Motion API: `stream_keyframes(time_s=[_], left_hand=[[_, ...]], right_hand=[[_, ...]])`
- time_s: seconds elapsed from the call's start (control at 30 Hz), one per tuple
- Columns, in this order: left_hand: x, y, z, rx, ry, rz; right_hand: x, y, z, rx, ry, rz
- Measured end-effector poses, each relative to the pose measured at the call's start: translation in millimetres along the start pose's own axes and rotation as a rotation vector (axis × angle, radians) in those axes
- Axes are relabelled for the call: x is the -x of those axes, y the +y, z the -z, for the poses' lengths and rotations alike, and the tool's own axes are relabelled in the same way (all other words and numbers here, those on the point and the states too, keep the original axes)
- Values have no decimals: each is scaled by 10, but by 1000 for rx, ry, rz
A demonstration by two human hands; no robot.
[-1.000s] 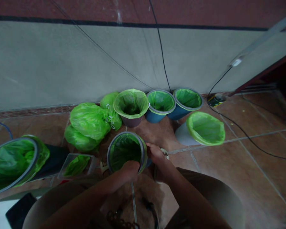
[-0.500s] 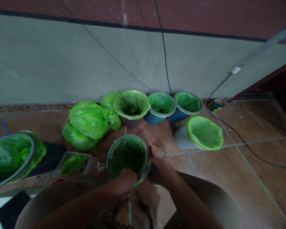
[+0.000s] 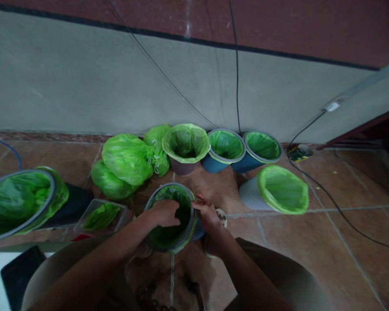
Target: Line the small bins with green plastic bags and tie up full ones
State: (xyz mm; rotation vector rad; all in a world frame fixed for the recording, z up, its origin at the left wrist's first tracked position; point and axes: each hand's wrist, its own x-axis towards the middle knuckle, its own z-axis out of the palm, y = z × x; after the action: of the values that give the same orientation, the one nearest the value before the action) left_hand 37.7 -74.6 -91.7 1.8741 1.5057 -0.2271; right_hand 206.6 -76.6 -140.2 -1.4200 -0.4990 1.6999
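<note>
Left hand [image 3: 164,212] now inside lined bin [image 3: 167,237] (tied bags [image 3: 126,157] just behind).

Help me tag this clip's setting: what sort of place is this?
Likely an indoor room, perhaps a home or workshop: brown tiled floor, cables down a plastered wall, green-lined waste bins.

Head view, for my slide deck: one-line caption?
Left hand inside a green-lined bin, right hand holding its rim, more lined bins along the wall.
</note>
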Motion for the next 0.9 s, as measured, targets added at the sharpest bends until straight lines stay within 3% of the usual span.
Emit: stream_keyframes(time_s=[0.13, 0.3, 0.53, 0.7, 0.9], left_hand=[[-117, 66, 158, 118, 254, 180], [-210, 77, 78, 260, 263, 182], [-203, 87, 54, 294, 284, 116], [-145, 181, -57, 203, 236, 104], [-117, 237, -67, 179, 173, 92]], right_hand=[[135, 67, -122, -46, -131, -22], [190, 169, -144, -100, -200, -41], [189, 137, -95, -192, -396, -114], [93, 265, -31, -125, -272, -238], [29, 195, 8, -61, -159, -157]])
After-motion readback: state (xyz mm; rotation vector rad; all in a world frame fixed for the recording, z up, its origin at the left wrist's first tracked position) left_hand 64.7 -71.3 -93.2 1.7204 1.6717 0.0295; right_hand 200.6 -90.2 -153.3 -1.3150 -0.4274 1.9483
